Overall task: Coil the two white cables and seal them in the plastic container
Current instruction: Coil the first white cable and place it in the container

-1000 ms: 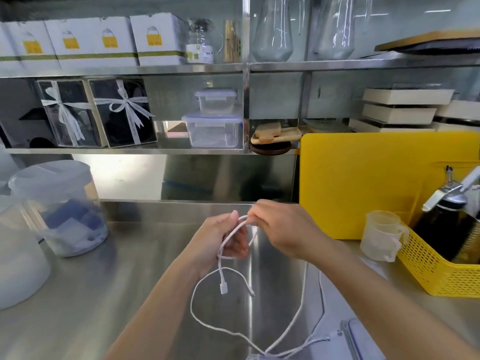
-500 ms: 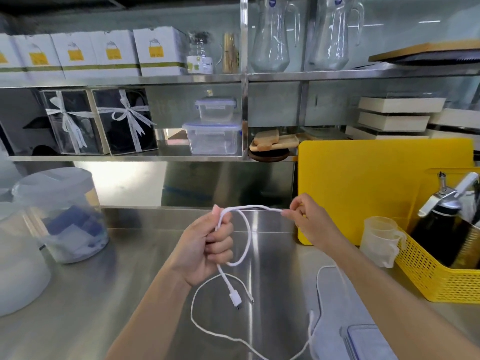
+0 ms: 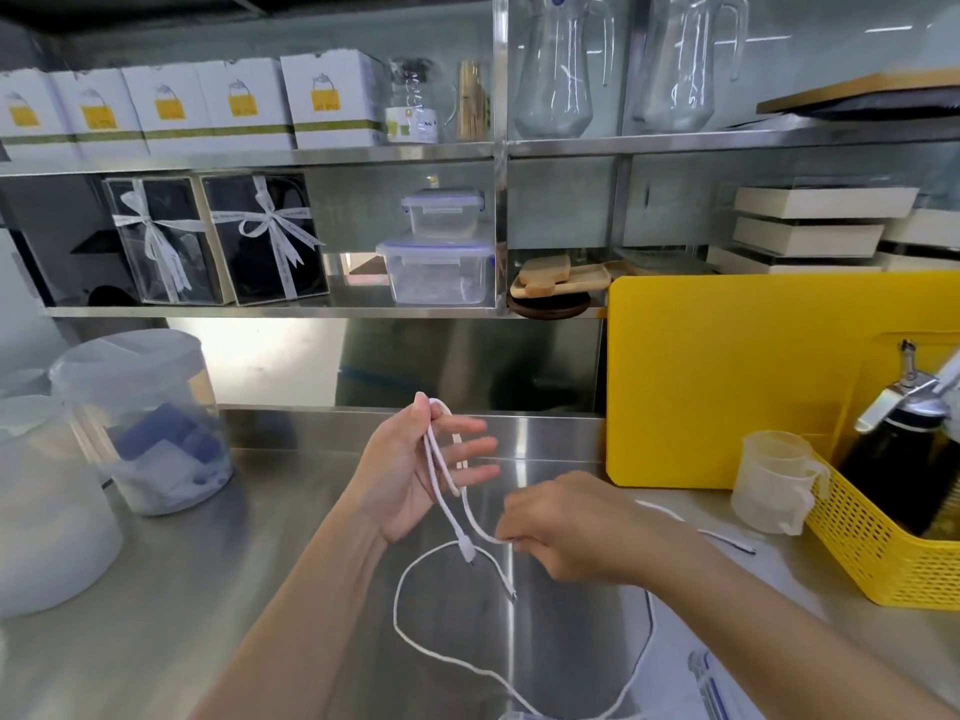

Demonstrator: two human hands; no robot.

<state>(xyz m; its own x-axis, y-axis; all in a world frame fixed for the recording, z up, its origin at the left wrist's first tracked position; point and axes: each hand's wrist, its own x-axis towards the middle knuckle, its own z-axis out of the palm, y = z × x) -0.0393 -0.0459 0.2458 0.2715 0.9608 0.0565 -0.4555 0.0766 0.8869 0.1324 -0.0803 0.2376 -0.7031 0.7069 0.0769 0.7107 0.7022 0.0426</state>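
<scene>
My left hand (image 3: 410,470) is raised above the steel counter with its fingers spread, and a loop of white cable (image 3: 441,470) is draped over them near the thumb. One plug end (image 3: 466,550) dangles below the palm. My right hand (image 3: 566,527) is lower and to the right, pinching the same cable where it hangs down. A long slack loop (image 3: 410,636) lies on the counter below both hands. A second white cable end (image 3: 727,540) lies on the counter behind my right forearm. The clear plastic container (image 3: 706,678) with a blue-edged lid shows partly at the bottom right.
A yellow cutting board (image 3: 727,381) leans against the back wall. A yellow basket (image 3: 883,553) with a dark bottle and a small plastic measuring cup (image 3: 774,480) stand at the right. Large clear lidded jars (image 3: 140,418) stand at the left. Shelves above hold boxes, containers and glass jugs.
My left hand has opened its fingers with the loop over them. My right hand has dropped from the level of the left hand down toward the counter, drawing the cable with it.
</scene>
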